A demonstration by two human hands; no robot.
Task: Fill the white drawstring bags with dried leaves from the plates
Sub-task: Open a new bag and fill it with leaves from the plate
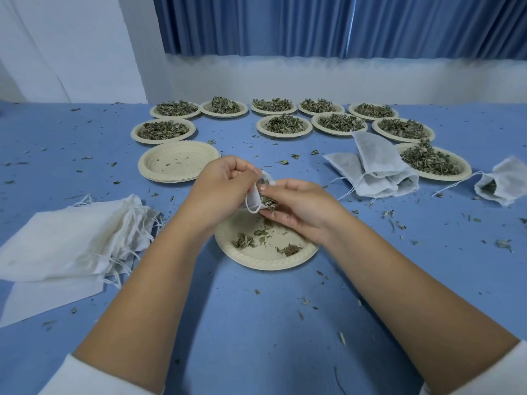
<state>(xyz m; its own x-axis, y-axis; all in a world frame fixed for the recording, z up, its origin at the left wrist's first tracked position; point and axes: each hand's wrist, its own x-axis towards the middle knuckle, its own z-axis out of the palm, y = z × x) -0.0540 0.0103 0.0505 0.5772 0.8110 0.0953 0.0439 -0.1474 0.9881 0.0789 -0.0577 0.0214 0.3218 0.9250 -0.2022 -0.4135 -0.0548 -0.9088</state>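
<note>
Small white mesh drawstring bag (253, 201), frame centre, held just above a round cream paper plate (265, 265) w/ few dried green leaves (243, 241) left. Left hand (222, 186) pinches the bag's rim; right hand (296, 203) pinches a leaf clump (267, 201) at its mouth. Risk: mouth looks narrow, so bits may spill onto the blue table (256, 323). Empty bags (71, 238) at 9 o'clock, filled bags (373, 169) at 2, full plates (284, 135) at 12.

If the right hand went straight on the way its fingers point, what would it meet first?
Probably the mouth of the white drawstring bag that the left hand holds: the right hand, pinching dried leaves, points left at it, nearly touching.
</note>
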